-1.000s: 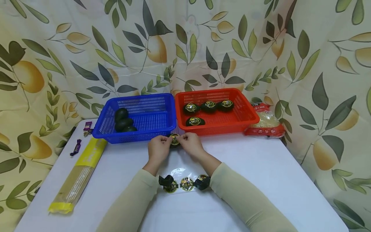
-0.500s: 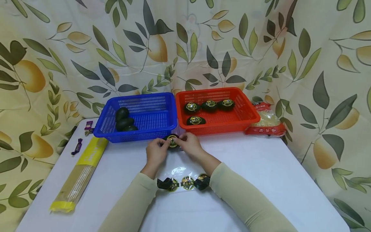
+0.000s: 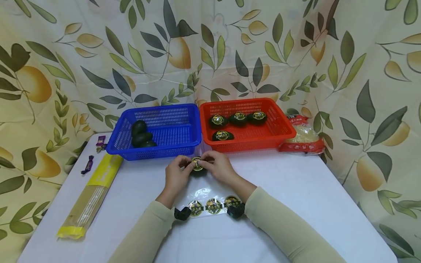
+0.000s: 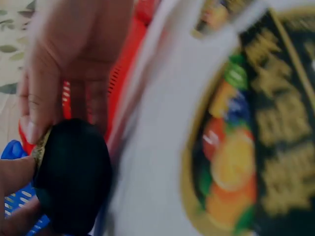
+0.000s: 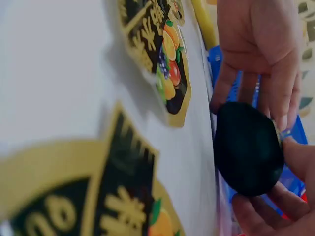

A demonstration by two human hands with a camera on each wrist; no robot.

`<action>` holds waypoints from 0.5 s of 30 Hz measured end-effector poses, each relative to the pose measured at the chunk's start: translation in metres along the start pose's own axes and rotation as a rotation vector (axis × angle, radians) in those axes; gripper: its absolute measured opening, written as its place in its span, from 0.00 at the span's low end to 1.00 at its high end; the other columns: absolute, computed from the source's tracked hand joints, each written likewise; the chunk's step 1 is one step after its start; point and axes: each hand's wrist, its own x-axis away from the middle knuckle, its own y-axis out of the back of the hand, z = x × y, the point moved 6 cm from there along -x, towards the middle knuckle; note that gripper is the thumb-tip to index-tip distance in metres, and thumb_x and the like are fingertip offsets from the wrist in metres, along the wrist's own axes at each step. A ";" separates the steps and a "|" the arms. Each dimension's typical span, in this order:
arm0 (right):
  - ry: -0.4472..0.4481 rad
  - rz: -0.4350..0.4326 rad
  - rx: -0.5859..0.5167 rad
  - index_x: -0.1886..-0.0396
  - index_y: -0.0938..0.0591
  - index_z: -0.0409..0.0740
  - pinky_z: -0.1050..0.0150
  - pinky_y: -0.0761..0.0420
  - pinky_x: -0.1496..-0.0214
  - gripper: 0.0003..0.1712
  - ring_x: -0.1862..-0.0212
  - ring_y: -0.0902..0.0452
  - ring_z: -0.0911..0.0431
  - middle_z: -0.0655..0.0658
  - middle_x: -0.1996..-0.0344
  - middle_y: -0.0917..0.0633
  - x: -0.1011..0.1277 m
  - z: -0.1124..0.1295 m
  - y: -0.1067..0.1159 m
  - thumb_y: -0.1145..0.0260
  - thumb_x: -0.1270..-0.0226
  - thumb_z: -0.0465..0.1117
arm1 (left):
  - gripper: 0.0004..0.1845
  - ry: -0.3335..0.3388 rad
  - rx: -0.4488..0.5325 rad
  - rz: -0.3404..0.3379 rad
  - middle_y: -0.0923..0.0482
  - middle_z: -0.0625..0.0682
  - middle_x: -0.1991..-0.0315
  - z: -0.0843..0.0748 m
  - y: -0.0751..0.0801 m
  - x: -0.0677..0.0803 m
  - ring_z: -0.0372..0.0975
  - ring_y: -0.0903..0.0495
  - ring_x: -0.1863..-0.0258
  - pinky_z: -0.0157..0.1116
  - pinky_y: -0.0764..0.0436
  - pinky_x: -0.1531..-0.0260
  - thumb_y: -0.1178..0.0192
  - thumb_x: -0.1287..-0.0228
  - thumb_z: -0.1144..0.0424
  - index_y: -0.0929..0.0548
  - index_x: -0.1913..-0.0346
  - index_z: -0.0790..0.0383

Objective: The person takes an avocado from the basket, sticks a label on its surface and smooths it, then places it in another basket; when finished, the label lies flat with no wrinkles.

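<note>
White table (image 3: 296,190): blue basket (image 3: 164,120) and red basket (image 3: 279,126) are set side by side at the rear. In front of them, a dark egg-shaped object (image 3: 197,166) bearing a round gold sticker (image 3: 197,163) is pinched between left hand (image 3: 175,175) and right hand (image 3: 219,168), fingers curled round it.

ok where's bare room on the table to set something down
Widest bare patch: table right of the right hand, in front of the noodle bag. A narrower strip lies between the yellow packet and left hand. Crowded around the sticker sheet.
</note>
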 end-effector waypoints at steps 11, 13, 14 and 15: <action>0.212 0.074 0.216 0.39 0.13 0.50 0.53 0.19 0.33 0.23 0.38 0.17 0.51 0.45 0.42 0.12 0.005 0.010 0.003 0.26 0.31 0.48 | 0.18 -0.306 -0.278 0.174 0.16 0.59 0.39 -0.013 -0.002 0.000 0.53 0.18 0.38 0.52 0.20 0.35 0.34 0.27 0.57 0.14 0.38 0.57; 0.235 0.083 0.250 0.38 0.14 0.47 0.51 0.19 0.33 0.24 0.37 0.17 0.49 0.42 0.41 0.13 0.004 0.012 0.003 0.26 0.32 0.48 | 0.21 -0.270 -0.291 0.221 0.18 0.58 0.37 -0.012 -0.002 -0.002 0.53 0.19 0.37 0.52 0.21 0.35 0.35 0.26 0.56 0.16 0.35 0.57; 0.247 0.090 0.269 0.38 0.14 0.46 0.50 0.19 0.33 0.25 0.37 0.17 0.48 0.41 0.41 0.13 0.004 0.013 0.003 0.26 0.32 0.48 | 0.22 -0.253 -0.296 0.242 0.19 0.58 0.37 -0.011 -0.002 -0.003 0.53 0.20 0.36 0.52 0.21 0.35 0.35 0.26 0.55 0.18 0.34 0.57; 0.258 0.099 0.289 0.38 0.15 0.46 0.49 0.19 0.33 0.25 0.37 0.17 0.47 0.40 0.41 0.13 0.004 0.015 0.003 0.27 0.31 0.48 | 0.23 -0.232 -0.296 0.261 0.19 0.57 0.36 -0.009 -0.003 -0.004 0.53 0.20 0.36 0.52 0.21 0.35 0.36 0.26 0.54 0.19 0.33 0.58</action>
